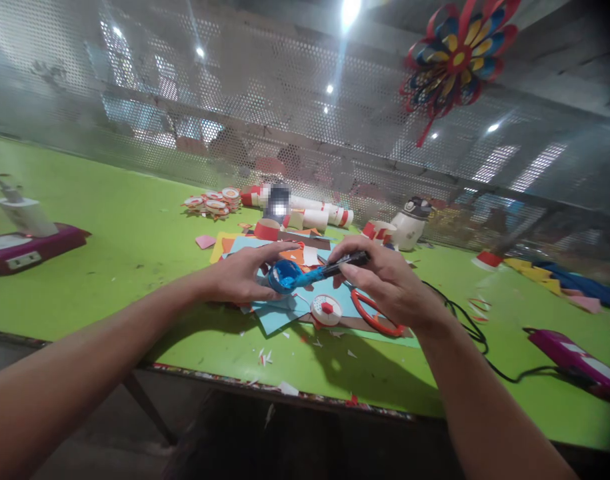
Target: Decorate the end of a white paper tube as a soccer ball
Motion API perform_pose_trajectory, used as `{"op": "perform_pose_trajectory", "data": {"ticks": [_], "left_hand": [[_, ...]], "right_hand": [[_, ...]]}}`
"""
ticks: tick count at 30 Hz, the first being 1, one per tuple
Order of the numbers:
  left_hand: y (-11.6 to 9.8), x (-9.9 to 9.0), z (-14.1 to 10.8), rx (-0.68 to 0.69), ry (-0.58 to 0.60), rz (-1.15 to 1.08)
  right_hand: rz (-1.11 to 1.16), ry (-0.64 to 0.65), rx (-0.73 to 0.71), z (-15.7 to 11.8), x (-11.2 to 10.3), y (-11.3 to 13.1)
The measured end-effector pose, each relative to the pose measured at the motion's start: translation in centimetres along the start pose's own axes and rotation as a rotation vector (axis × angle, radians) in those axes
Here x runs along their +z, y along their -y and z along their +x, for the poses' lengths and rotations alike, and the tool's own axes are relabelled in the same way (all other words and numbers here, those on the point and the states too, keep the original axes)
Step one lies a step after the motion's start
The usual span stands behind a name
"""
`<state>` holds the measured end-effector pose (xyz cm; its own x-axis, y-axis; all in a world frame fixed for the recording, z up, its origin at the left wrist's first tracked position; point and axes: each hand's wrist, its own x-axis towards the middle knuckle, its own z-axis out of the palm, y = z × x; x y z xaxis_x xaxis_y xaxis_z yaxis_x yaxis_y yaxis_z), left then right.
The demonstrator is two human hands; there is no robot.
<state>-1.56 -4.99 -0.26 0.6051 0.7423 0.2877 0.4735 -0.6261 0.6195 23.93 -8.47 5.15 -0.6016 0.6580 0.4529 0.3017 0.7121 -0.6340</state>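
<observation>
My left hand (245, 270) is closed around a small jar of blue paint (285, 275), tilted so its mouth faces me. In my right hand (385, 273) is a black-handled brush (342, 265). Blue paint coats its tip, which is at the jar's rim. Below the brush lies a round white paper piece with a red centre (327, 310). Red-handled scissors (377, 317) rest under my right hand, their blades partly hidden. Light blue paper sheets (275, 317) are spread beneath both hands.
White paper scraps (265, 357) litter the table's front edge. Behind the papers are a stack of round paper pieces (215, 202), white-and-red tubes (315, 205) and a white penguin-like container (411, 223). Purple power strips (579, 357) sit at both sides, with a black cable (477, 333) at right.
</observation>
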Motion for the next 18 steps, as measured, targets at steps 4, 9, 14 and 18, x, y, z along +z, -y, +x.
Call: {"op": "perform_pose_trajectory", "data": {"ticks": [4, 9, 14, 18], "left_hand": [[-0.2, -0.1, 0.0, 0.0, -0.011, 0.031], [-0.1, -0.1, -0.1, -0.031, -0.007, 0.034], [0.0, -0.1, -0.2, -0.019, 0.01, 0.022], [0.2, -0.1, -0.2, -0.034, 0.02, 0.038]], "right_hand": [[-0.017, -0.05, -0.003, 0.0, -0.5, -0.3], [-0.021, -0.055, -0.019, 0.0, -0.4, -0.5], [-0.19, 0.088, -0.084, -0.2, -0.4, 0.2], [-0.225, 0.197, -0.177, -0.4, -1.1, 0.6]]}}
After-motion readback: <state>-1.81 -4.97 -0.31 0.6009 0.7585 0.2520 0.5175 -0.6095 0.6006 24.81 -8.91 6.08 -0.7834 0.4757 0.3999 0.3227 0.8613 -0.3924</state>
